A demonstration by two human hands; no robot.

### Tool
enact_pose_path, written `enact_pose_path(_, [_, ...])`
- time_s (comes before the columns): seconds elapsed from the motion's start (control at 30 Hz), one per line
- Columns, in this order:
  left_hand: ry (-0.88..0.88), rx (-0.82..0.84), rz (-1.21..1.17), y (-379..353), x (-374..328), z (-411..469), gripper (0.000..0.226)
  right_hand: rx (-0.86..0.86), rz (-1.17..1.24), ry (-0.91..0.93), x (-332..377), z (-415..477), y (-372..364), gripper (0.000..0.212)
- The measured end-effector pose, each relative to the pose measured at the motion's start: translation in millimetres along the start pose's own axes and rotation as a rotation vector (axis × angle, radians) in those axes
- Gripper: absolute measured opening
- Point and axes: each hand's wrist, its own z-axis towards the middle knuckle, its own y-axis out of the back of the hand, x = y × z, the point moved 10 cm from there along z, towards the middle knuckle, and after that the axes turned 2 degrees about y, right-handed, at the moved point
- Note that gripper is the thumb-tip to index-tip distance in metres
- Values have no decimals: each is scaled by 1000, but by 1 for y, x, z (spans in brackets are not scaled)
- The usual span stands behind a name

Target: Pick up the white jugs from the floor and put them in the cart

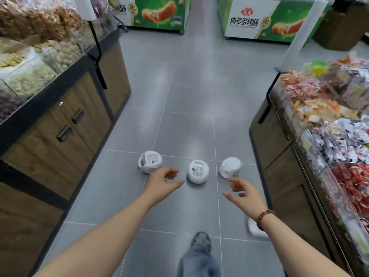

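Above three white jugs (197,171), both hands (162,181) (246,193) reach forward, fingers spread, empty.

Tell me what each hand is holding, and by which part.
Nothing is held. The left hand and right hand are both open, reaching toward the three white jugs on the floor.

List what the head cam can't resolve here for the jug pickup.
- Cart: not in the head view, location unknown.
- White object by the right wrist: mostly hidden by the forearm, identity unclear.
- Label print on left jug and middle jug: too small to read.
- Right jug: handle not visible.
- Left hand, right hand: open, holding nothing; gap above the jugs can't be judged.
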Motion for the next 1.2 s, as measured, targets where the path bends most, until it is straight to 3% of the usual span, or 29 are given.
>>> enact_pose_path(0.33, [112, -63, 0, -42, -34, 146, 29, 56, 13, -26, -15, 185, 58, 35])
enact_pose_path(0.9, [263, -15, 20, -65, -19, 374, 33, 186, -145, -144, -27, 416, 67, 39])
enact_pose_path(1.2, [459, -92, -45, -85, 14, 435, 40, 430, -248, -151, -47, 517, 20, 36])
